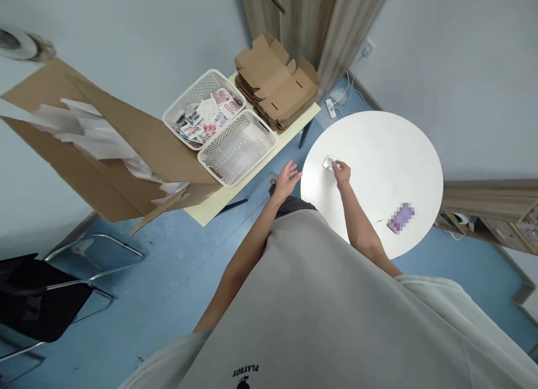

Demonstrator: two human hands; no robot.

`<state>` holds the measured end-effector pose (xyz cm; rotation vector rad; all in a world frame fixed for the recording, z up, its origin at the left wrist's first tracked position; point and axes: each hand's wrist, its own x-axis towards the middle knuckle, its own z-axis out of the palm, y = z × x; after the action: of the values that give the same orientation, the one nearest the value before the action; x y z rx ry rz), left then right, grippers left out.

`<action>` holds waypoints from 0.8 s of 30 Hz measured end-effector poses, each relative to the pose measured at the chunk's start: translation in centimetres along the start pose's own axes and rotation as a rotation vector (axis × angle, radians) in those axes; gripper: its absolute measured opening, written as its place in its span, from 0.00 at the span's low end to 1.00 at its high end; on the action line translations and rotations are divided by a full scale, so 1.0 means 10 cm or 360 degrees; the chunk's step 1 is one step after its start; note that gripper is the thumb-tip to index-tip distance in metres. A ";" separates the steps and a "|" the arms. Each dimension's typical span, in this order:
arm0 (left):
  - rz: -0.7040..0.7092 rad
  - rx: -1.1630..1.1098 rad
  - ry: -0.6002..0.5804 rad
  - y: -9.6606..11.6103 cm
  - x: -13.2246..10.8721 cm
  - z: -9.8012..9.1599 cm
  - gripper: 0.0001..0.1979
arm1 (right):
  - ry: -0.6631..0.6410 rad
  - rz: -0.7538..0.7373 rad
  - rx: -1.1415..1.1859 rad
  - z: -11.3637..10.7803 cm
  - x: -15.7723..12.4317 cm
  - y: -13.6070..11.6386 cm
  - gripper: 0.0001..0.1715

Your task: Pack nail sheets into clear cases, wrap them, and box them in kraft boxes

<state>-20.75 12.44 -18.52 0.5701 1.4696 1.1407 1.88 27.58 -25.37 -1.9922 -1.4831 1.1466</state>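
Observation:
My right hand (pixel 343 172) is over the left part of the round white table (pixel 378 148), its fingers closed on a small clear-and-white packet (pixel 329 162) at the tabletop. My left hand (pixel 287 180) hangs in the air just left of the table's edge, fingers spread, holding nothing. Left of it, on a narrow yellow table (pixel 205 211), stand two white baskets. The farther basket (pixel 172 115) holds many small printed packets; the nearer basket (pixel 231 177) shows a bare, see-through bottom.
Flattened brown cartons (pixel 277 86) are stacked beyond the baskets. A large open cardboard box (pixel 168 156) with white sheets stands at the left. A purple phone-like object (pixel 400 218) lies on the round table. A black chair (pixel 50 299) is at the lower left.

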 end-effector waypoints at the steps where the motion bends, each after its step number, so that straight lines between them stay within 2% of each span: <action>1: 0.0048 -0.0030 0.0040 0.06 0.00 -0.03 0.48 | 0.0027 0.0053 0.0006 -0.01 -0.03 -0.08 0.27; 3: 0.0169 -0.0110 0.0124 0.21 -0.01 -0.11 0.49 | 0.0000 0.0066 0.0103 0.00 -0.07 -0.30 0.31; 5: 0.0326 -0.0199 0.0206 0.41 -0.07 -0.22 0.51 | -0.0090 -0.0059 0.0204 0.09 -0.10 -0.60 0.37; 9: 0.0693 -0.0287 0.0428 0.91 -0.42 -0.53 0.50 | -0.0277 -0.0453 0.0349 0.48 -0.16 -1.46 0.47; 11: 0.0872 -0.0267 0.0664 1.16 -0.71 -0.74 0.45 | -0.0450 -0.0677 0.0408 0.75 -0.29 -1.98 0.50; 14: 0.1005 -0.0228 0.1111 1.40 -1.14 -1.07 0.38 | -0.0795 -0.1004 0.0422 1.11 -0.73 -2.73 0.51; 16: 0.1015 -0.0228 0.1413 1.44 -1.34 -1.28 0.34 | -0.1067 -0.1267 0.0376 1.31 -1.13 -3.18 0.50; 19: 0.1019 -0.0196 0.1801 1.37 -1.46 -1.51 0.28 | -0.1440 -0.1644 0.0219 1.60 -1.75 -3.74 0.45; 21: 0.0979 -0.0106 0.1892 1.28 -1.44 -1.59 0.22 | -0.1644 -0.1877 0.0094 1.86 -2.08 -4.01 0.42; 24: 0.0825 0.0052 0.1804 1.21 -1.35 -1.59 0.16 | -0.1857 -0.2197 -0.0332 2.37 -2.42 -4.25 0.39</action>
<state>-35.23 0.69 -3.24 0.3118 2.3628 2.0331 -44.59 16.74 0.61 0.2136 -2.7407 1.3646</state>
